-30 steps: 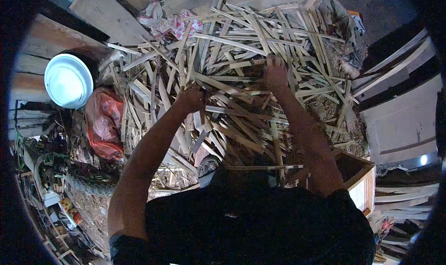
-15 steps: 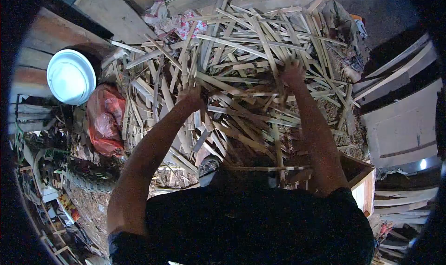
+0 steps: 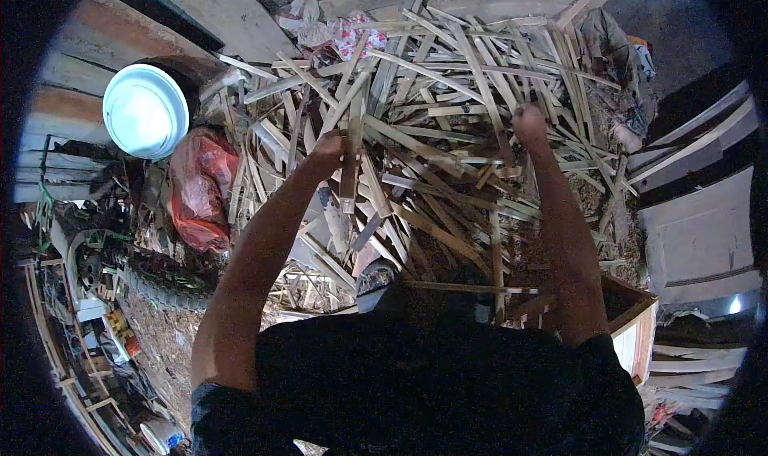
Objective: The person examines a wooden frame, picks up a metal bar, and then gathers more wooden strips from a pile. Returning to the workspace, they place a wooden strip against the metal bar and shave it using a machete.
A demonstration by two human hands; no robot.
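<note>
A large tangled pile of thin wooden strips (image 3: 432, 140) fills the middle of the view. At the pile's left part, my left hand (image 3: 330, 150) is closed around a flat wooden strip (image 3: 350, 172) that runs toward me. My right hand (image 3: 530, 125) is over the right part of the pile, its fingers curled into a fist-like shape beside several long strips. Whatever those fingers hold is too small and dark to make out.
A white basin (image 3: 146, 112) and a red plastic bag (image 3: 202, 190) are at the left, above a dark tyre (image 3: 164, 286). A wooden box (image 3: 628, 304) stands near my right arm. Floral cloth (image 3: 356, 34) lies behind the pile; planks (image 3: 696, 140) lie at the right.
My left hand has closed on a strip. The fingers of my right hand, spread before, have curled in. The view has shifted, so the scene sits further right.
</note>
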